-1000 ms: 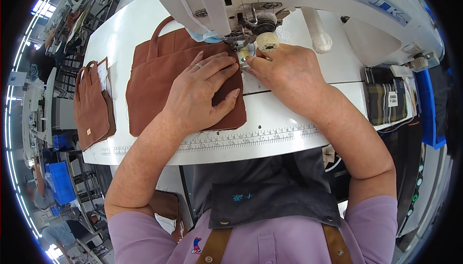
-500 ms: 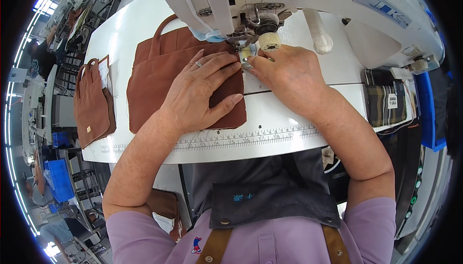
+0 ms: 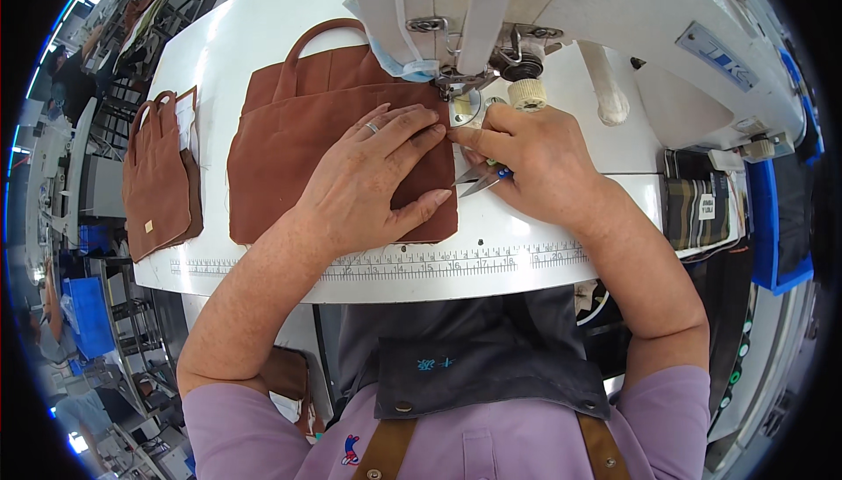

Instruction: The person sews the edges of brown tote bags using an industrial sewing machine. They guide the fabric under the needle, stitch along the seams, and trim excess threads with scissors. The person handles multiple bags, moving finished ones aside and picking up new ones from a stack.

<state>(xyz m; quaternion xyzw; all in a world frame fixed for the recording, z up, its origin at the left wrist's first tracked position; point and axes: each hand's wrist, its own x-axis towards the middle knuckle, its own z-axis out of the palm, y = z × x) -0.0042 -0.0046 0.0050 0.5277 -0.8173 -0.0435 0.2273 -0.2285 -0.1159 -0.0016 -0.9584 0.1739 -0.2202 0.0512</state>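
A brown bag [image 3: 285, 160] with a curved top handle [image 3: 303, 46] lies flat on the white sewing table [image 3: 254, 277]. My left hand [image 3: 364, 173] rests flat on it, fingers stretched toward its right edge and thumb apart. Beside that edge, my right hand [image 3: 548, 160] holds small thread snips [image 3: 478, 180], whose blades point left toward the bag. Its thumb and index finger reach to the bag's edge by my left fingertips; whether they pinch a thread is too small to tell. The sewing machine [image 3: 605, 7] stands over the bag's upper right corner, with its needle area partly hidden.
Another brown bag [image 3: 162, 186] lies at the table's left end. A ruler strip [image 3: 421, 265] runs along the near edge. At the right are a striped dark fabric piece [image 3: 697, 204] and a blue bin [image 3: 772, 243]. A pale knee-shaped lever [image 3: 601, 85] hangs behind my right hand.
The snips' blades now show below my right fingers, where they were hidden before. My right hand has drawn slightly nearer from the needle area. My left hand stays on the bag.
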